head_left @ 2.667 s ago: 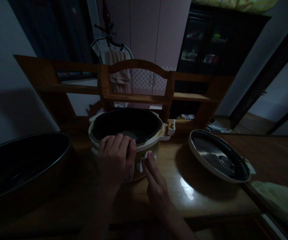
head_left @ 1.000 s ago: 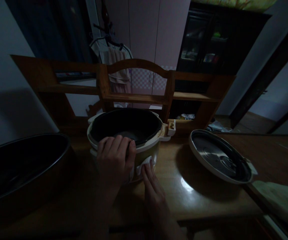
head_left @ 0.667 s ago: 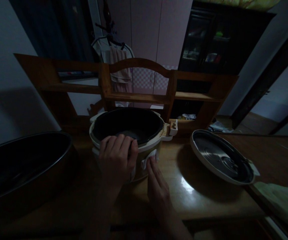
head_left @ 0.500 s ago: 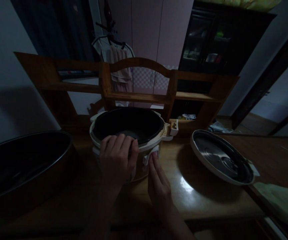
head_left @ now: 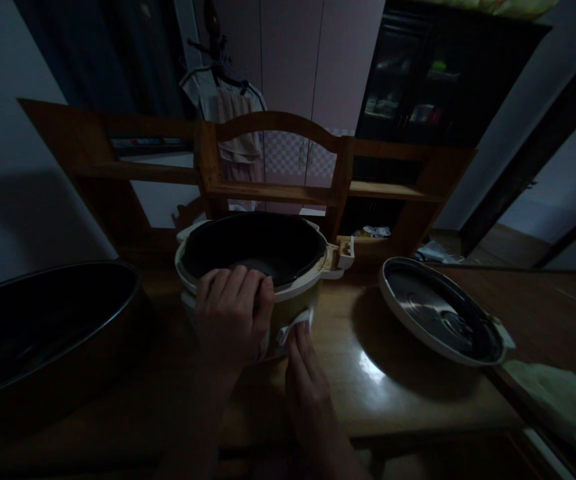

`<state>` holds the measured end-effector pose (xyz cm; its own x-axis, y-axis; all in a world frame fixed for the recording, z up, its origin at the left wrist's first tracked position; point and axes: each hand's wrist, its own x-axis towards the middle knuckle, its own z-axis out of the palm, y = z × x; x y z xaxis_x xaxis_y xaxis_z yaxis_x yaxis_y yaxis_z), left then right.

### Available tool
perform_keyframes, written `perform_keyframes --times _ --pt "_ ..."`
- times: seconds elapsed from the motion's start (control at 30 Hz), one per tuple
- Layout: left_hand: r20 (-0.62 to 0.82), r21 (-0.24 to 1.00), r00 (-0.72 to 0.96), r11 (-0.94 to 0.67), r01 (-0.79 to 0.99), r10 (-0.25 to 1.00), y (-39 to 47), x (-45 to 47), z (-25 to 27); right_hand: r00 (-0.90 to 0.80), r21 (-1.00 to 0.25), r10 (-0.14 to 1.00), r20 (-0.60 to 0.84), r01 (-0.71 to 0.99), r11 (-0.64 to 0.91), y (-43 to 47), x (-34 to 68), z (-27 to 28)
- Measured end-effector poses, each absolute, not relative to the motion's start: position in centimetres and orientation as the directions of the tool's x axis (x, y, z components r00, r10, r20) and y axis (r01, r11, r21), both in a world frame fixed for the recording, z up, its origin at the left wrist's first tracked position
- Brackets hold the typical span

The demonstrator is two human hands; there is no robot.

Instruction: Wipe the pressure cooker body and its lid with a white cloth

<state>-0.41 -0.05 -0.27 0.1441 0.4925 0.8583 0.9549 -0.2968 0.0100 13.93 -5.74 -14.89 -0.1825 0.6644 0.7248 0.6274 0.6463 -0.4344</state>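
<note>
A rice cooker with a pale rim and a dark, hollow inside stands on the wooden table. Over its near rim my left hand is hooked, fingers curled inside and thumb at the right. My right hand presses a small white cloth flat against the cooker's outer side, low on the front right. The cloth is bunched under the fingertips. On the cooker's right side, a hinge bracket sticks out. Its round lid lies apart to the right, metal inner face up.
At the left sits a large dark pot, partly out of view. A wooden shelf frame rises behind the cooker. A pale green cloth lies at the lower right. The table's front edge runs along the bottom. Light is dim.
My right hand has slid the white cloth down and slightly left along the cooker's side. My left hand stays on the rim. The whole view has shifted a little.
</note>
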Motion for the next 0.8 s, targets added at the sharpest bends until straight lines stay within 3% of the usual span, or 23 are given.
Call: perform_keyframes --times 0.37,0.53,0.8 --pt "0.852 -0.004 0.152 -0.283 0.959 0.502 0.0 -0.4 -0.1 0.071 -0.609 0.69 0.721 0.541 0.581 -3.2 15.2 -10.6" --pt "0.853 -0.009 0.155 -0.282 0.959 0.498 -0.1 -0.4 -0.1 0.194 -0.766 0.778 0.598 0.422 0.484 -0.8 16.9 -10.5" --pt "0.864 0.001 0.148 -0.296 0.955 0.48 0.1 -0.3 -0.2 0.088 -0.913 0.915 0.393 0.153 0.377 -0.7 18.4 -11.0"
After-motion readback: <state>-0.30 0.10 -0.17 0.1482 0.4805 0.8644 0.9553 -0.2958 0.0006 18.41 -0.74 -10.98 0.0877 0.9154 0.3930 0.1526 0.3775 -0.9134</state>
